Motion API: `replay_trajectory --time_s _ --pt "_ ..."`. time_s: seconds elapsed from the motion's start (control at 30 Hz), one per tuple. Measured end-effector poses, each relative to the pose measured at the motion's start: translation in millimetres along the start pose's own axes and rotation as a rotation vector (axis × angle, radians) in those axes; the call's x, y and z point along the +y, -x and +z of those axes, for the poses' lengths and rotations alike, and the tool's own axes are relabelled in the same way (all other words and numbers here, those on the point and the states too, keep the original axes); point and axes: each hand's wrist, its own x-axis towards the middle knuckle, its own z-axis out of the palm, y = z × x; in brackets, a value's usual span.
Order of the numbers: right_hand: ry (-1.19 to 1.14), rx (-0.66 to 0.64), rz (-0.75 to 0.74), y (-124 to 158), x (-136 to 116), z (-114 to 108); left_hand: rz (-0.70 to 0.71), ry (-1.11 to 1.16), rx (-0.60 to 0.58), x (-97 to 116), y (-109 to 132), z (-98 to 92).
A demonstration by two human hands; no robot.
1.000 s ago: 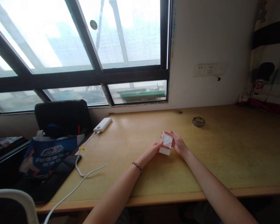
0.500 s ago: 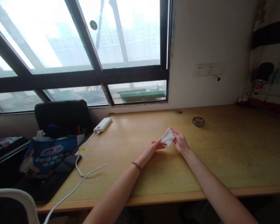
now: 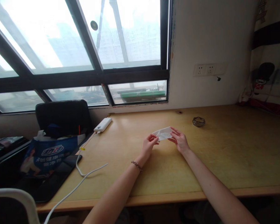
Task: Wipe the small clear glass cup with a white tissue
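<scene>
A folded white tissue (image 3: 163, 133) is held up between both hands over the wooden table (image 3: 121, 174). My left hand (image 3: 149, 145), a beaded bracelet (image 3: 137, 166) on its wrist, pinches the tissue's left end. At the right end, the thumb and fingers of my right hand (image 3: 180, 142) are closed on it. Beyond the right hand, a dark glass ashtray-like dish (image 3: 198, 121) rests on the tabletop.
On the table's left edge lies a white power bank (image 3: 103, 124) with a white cable (image 3: 84, 176) trailing forward. A blue bag (image 3: 46, 155) sits by a black chair (image 3: 63, 115) at left. Wall sockets (image 3: 210, 69) and a window (image 3: 130, 34) are behind the table.
My left hand has shifted left and slightly up to the tissue's left end. The tissue has turned from a steep slant to nearly level and looks wider. My right hand barely moved.
</scene>
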Motion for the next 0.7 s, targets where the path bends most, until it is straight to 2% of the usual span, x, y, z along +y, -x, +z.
replay_trajectory --time_s 0.33,0.53,0.7 --pt "0.079 0.102 0.01 -6 8 -4 0.055 -0.063 0.033 -7 -6 -0.3" --pt "0.087 0.147 0.013 -9 13 -7 0.037 -0.084 0.076 -11 -7 -4.0" --pt "0.097 0.163 0.0 -10 14 -10 0.041 0.01 0.096 -9 -7 -4.5"
